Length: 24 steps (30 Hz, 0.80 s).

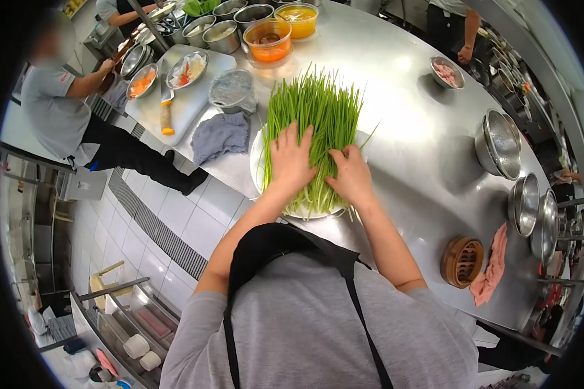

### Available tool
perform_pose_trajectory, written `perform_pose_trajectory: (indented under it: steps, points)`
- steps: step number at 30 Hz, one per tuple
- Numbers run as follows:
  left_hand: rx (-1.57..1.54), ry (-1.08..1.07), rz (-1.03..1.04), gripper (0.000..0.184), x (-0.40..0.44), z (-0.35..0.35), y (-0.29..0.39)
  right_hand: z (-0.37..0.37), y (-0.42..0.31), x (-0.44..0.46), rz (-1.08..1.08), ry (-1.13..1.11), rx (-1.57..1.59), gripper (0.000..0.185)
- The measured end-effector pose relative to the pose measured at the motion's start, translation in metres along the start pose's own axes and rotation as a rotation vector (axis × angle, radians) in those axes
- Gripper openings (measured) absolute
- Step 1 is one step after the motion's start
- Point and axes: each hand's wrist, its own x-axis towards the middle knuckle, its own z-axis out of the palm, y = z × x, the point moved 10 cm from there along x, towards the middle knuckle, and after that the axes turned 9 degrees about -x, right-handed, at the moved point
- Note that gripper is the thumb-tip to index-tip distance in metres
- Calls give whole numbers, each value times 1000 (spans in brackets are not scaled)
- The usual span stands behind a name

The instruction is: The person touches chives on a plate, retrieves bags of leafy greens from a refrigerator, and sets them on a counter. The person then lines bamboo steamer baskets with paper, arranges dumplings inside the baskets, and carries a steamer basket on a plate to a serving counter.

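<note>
A thick bundle of long green garlic chives lies on a round white plate at the near edge of the steel table. Its pale ends point toward me and its tips point away. My left hand rests on top of the bundle's left side, fingers spread. On the right side, my right hand has its fingers curled into the stalks and closed on some of them. The chives hide most of the plate.
Left of the plate are a blue-grey cloth, a plastic-covered bowl and a cutting board with a knife. Metal bowls, a bamboo steamer and a pink cloth sit right. A co-worker stands left.
</note>
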Motion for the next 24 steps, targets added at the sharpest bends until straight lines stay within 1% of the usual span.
perform_pose_trajectory:
  steps: [2, 3, 6, 8, 9, 11, 12, 14, 17, 21, 23, 24]
  points:
    - [-33, -10, -32, 89, 0, -5, -13, 3, 16, -4, 69, -64, -6, 55]
    - [-51, -12, -58, 88, -1, -9, -18, 4, 19, -6, 70, -69, -4, 55]
    - [-75, -11, -82, 88, -3, -9, -25, 1, 22, -6, 77, -6, 61, 55]
    - [-95, 10, -2, 86, -3, -6, -14, -21, -3, -8, -96, 193, -43, 49]
    - [-95, 9, -3, 86, -3, -4, -9, -21, -6, -7, -96, 193, -43, 49]
    - [-97, 5, 21, 84, -4, -1, 3, -4, -16, -6, -134, 49, -144, 40]
    - [-97, 6, 21, 84, -5, 0, 0, -4, -14, -6, -135, 49, -144, 40]
    - [-20, -21, -95, 83, -7, 5, -23, 4, 7, -5, -28, -35, -138, 34]
    - [-90, -28, -142, 83, -9, -2, -38, 8, 18, -7, -4, -35, -107, 33]
    - [-178, -29, -134, 83, -7, -8, -40, -2, 7, -11, -6, -33, -125, 34]
    - [-155, -27, -112, 82, -8, -10, -36, -21, -8, -14, -101, 145, -185, 34]
    - [-154, -27, -112, 82, -8, -11, -37, -23, -10, -13, -101, 145, -184, 34]
